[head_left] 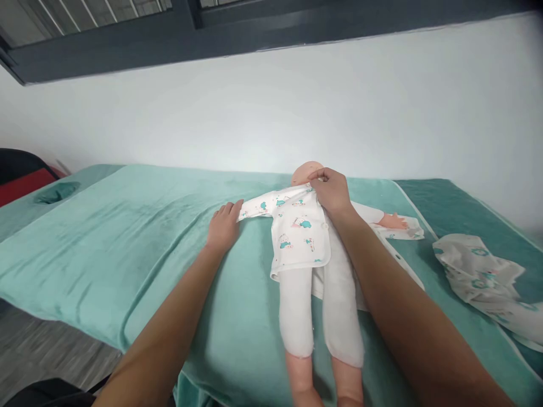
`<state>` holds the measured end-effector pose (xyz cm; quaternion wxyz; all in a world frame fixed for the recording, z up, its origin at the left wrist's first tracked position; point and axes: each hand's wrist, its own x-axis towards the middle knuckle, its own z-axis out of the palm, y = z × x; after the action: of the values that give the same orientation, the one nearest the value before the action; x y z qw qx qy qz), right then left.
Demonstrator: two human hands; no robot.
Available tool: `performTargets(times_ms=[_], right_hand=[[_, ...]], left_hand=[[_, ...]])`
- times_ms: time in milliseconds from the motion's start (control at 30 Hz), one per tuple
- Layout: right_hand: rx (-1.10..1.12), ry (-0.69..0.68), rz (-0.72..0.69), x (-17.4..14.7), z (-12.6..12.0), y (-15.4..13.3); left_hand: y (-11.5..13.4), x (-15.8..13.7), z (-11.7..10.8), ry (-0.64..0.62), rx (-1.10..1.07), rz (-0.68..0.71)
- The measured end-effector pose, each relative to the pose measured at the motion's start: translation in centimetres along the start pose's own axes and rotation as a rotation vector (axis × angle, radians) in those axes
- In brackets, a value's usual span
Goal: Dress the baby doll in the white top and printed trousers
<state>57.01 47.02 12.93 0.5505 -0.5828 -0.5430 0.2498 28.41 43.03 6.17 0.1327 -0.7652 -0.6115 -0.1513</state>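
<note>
A baby doll [296, 333] lies on its back, its head [306, 172] toward the wall and its legs toward me. A white baby shirt [299, 232] with small printed figures covers one side of its chest. My left hand [224, 225] is closed around the cuff of the outstretched sleeve; the doll's hand on that side is hidden. At the collar, my right hand [331, 191] pinches the shirt's edge just below the doll's face. The doll's other arm [392, 221] rests on the second sleeve, which is spread flat with the open front panel.
A teal cover [139, 226] spreads over the padded table, with a darker strip at the right. Crumpled printed baby clothing [479, 271] lies on the right. A white wall [254, 113] borders the far edge. Something red and black [25, 181] stands at far left.
</note>
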Motion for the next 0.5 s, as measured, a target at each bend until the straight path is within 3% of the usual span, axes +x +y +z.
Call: performTargets(times_ms=[100,267,500], right_hand=[[0.018,-0.018,0.011,-0.1,-0.2,0.2],[-0.149,-0.109,0.010,-0.8,-1.0,0.1],[-0.156,-0.084,-0.048,-2.5,-2.5,0.3]], left_hand=[[0.1,0.0,-0.1,-0.002,0.023,-0.040],[0.0,0.1,-0.2,-0.006,0.030,-0.123],[-0.3,0.0,-0.4,-0.008,-0.014,-0.201]])
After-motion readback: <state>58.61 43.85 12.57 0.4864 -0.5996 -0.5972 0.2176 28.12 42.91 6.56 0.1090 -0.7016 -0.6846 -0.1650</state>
